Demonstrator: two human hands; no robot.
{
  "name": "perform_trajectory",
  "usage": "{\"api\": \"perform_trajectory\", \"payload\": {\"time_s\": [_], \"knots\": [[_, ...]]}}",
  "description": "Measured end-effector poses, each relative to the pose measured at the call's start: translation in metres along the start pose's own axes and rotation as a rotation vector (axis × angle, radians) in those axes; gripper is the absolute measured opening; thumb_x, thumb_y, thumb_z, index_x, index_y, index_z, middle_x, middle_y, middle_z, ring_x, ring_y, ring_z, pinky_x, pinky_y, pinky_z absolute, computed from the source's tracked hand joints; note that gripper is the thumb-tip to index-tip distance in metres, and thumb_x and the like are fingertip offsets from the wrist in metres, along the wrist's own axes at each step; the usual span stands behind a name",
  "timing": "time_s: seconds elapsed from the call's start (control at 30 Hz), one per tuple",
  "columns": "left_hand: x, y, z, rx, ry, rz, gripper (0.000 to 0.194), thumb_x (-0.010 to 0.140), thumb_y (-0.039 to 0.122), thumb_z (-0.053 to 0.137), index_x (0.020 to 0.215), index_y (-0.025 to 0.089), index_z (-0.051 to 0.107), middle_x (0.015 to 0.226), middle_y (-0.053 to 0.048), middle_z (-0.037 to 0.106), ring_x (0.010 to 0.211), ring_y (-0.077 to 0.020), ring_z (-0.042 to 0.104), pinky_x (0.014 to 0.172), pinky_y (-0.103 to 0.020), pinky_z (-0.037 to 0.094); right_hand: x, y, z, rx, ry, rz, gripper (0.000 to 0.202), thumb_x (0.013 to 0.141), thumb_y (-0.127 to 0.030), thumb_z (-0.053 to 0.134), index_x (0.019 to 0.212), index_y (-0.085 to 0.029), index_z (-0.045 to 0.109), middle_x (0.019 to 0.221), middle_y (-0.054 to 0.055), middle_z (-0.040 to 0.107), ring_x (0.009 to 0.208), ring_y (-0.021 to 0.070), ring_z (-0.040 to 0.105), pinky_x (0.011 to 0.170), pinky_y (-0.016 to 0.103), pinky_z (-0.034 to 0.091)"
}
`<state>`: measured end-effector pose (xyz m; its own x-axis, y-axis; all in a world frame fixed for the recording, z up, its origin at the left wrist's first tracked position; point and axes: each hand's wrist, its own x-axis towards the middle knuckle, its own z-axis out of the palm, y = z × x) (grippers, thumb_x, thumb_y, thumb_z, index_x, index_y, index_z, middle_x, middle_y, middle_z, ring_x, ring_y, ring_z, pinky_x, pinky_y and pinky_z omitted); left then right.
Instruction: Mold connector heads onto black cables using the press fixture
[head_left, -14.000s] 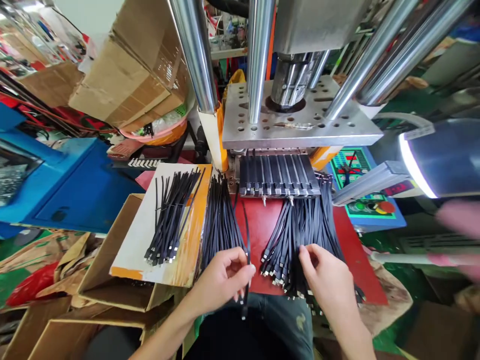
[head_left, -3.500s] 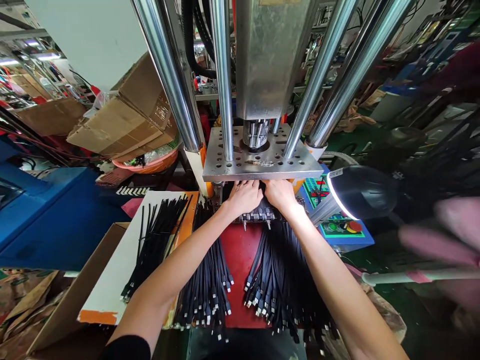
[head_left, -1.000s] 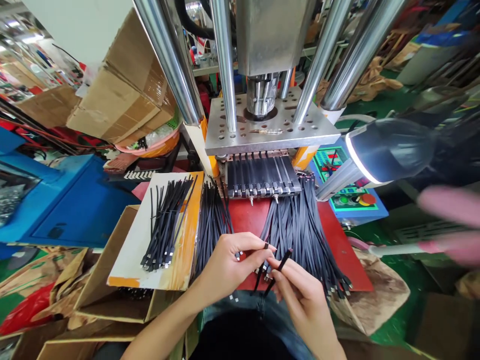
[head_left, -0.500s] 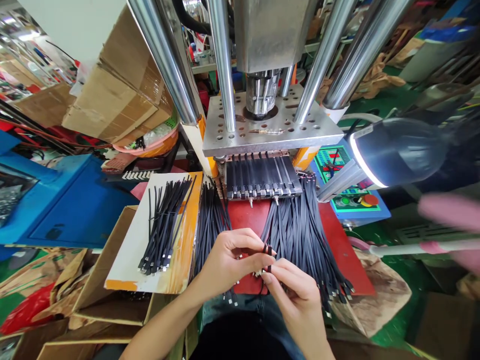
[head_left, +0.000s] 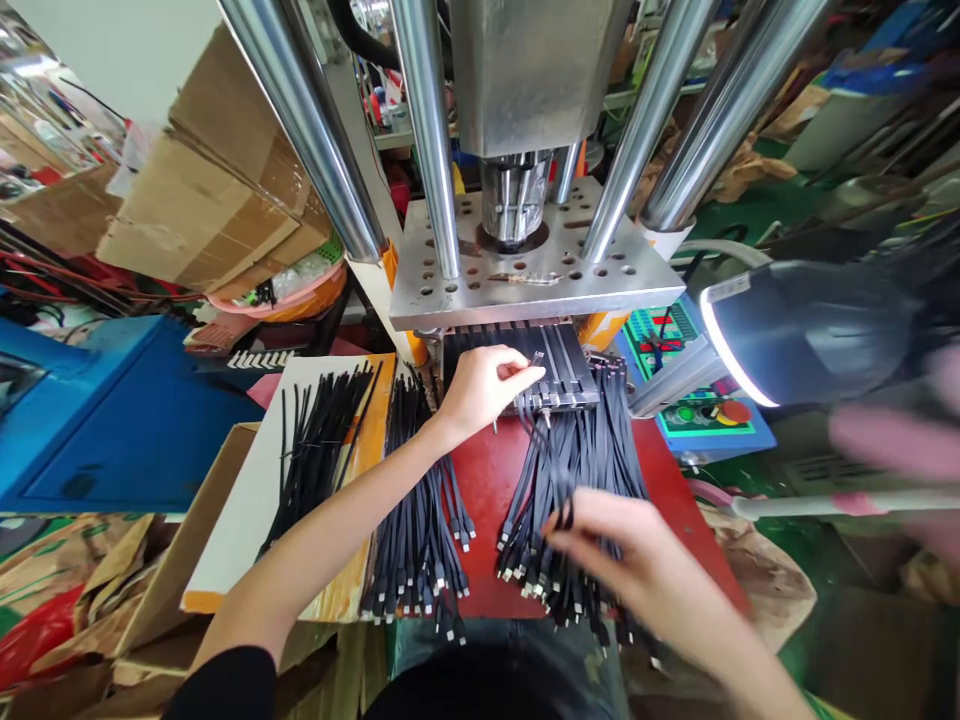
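My left hand (head_left: 491, 385) pinches the connector end of a black cable at the front of the black mould block (head_left: 559, 370), under the press plate (head_left: 536, 285). Lower right, above a pile of black flat cables (head_left: 600, 450), my right hand (head_left: 615, 530) is closed on black cable; motion blurs its fingertips. Another bundle of black cables (head_left: 420, 500) with metal plugs lies left of the middle. More black cables (head_left: 319, 440) rest on a white board (head_left: 244, 490) farther left.
A lamp (head_left: 810, 320) juts in from the right over a control box (head_left: 720, 415) with buttons. Steel columns (head_left: 427, 140) rise around the press. Cardboard boxes (head_left: 217, 190) and a blue machine (head_left: 127, 410) stand at left.
My hands have parted. The left has moved up and forward to the mould block; the right has moved right and slightly up. The whole view has shifted slightly.
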<state>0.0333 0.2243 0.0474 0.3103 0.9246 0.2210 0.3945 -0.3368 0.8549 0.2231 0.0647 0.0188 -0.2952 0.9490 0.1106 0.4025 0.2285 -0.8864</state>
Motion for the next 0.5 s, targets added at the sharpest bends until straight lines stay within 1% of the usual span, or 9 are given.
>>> {"api": "perform_trajectory", "payload": {"time_s": [0.07,0.13,0.2,0.23,0.27,0.3,0.37,0.43,0.5], "knots": [[0.024,-0.013,0.011,0.143,0.023,0.002,0.027,0.090,0.022,0.079,0.066,0.016,0.067,0.066,0.001,0.067,0.063,-0.0139,0.061,0.069,-0.026,0.047,0.039,0.009,-0.041,-0.030,0.001,0.011,0.047,0.099,-0.061,0.066,0.072,-0.022,0.069,0.076,0.004,0.069,0.072,0.0207,0.062,0.068,0.032,0.052],[0.039,-0.021,0.019,0.203,0.069,-0.025,0.024,0.094,0.020,0.075,0.072,0.015,0.070,0.068,-0.001,0.070,0.064,-0.0163,0.066,0.074,-0.029,0.052,0.080,0.019,-0.070,-0.002,-0.024,0.012,0.051,0.094,-0.067,0.068,0.070,-0.022,0.068,0.080,0.005,0.071,0.076,0.0213,0.061,0.072,0.034,0.051],[0.042,-0.024,0.024,0.205,0.119,-0.052,0.016,0.101,0.021,0.067,0.090,0.011,0.074,0.077,-0.007,0.076,0.066,-0.0183,0.071,0.077,-0.032,0.056,0.117,0.029,-0.084,0.031,-0.051,0.020,0.055,0.089,-0.071,0.070,0.066,-0.021,0.064,0.075,0.003,0.066,0.072,0.0189,0.057,0.069,0.033,0.046],[0.038,-0.023,0.024,0.200,0.137,-0.062,0.015,0.103,0.022,0.065,0.102,0.010,0.074,0.086,-0.010,0.078,0.070,-0.0189,0.073,0.079,-0.033,0.059,0.132,0.033,-0.086,0.044,-0.065,0.027,0.057,0.086,-0.073,0.070,0.064,-0.022,0.061,0.071,0.001,0.062,0.068,0.0169,0.052,0.066,0.032,0.043],[0.031,-0.022,0.024,0.192,0.140,-0.054,0.019,0.104,0.022,0.063,0.115,0.009,0.073,0.097,-0.012,0.080,0.076,-0.0194,0.076,0.082,-0.034,0.061,0.145,0.037,-0.087,0.047,-0.077,0.033,0.058,0.085,-0.074,0.070,0.062,-0.022,0.058,0.066,-0.001,0.057,0.064,0.0151,0.047,0.063,0.031,0.039],[0.022,-0.019,0.024,0.191,0.116,-0.017,0.025,0.104,0.022,0.063,0.125,0.010,0.070,0.110,-0.015,0.080,0.085,-0.0202,0.078,0.087,-0.035,0.062,0.154,0.040,-0.086,0.040,-0.090,0.035,0.060,0.085,-0.075,0.070,0.061,-0.022,0.057,0.063,-0.002,0.053,0.062,0.0137,0.042,0.061,0.030,0.036],[0.001,-0.014,0.022,0.241,-0.011,0.127,0.033,0.104,0.023,0.063,0.137,0.015,0.066,0.133,-0.016,0.074,0.110,-0.0232,0.077,0.103,-0.039,0.061,0.168,0.045,-0.085,0.002,-0.102,0.023,0.060,0.085,-0.076,0.069,0.061,-0.022,0.056,0.060,-0.004,0.048,0.060,0.0127,0.037,0.059,0.030,0.032],[-0.017,-0.009,0.020,0.375,-0.185,0.297,0.033,0.104,0.025,0.064,0.137,0.018,0.068,0.145,-0.016,0.068,0.133,-0.0289,0.068,0.119,-0.048,0.054,0.175,0.049,-0.085,-0.053,-0.097,0.003,0.061,0.087,-0.077,0.066,0.062,-0.022,0.056,0.060,-0.005,0.046,0.061,0.0127,0.036,0.060,0.030,0.031],[-0.026,-0.007,0.020,0.499,-0.289,0.392,0.033,0.105,0.025,0.064,0.136,0.016,0.069,0.150,-0.019,0.064,0.145,-0.0333,0.058,0.125,-0.054,0.047,0.178,0.052,-0.085,-0.094,-0.070,-0.019,0.062,0.089,-0.077,0.063,0.062,-0.022,0.056,0.061,-0.004,0.047,0.061,0.0129,0.037,0.061,0.030,0.032]]}}
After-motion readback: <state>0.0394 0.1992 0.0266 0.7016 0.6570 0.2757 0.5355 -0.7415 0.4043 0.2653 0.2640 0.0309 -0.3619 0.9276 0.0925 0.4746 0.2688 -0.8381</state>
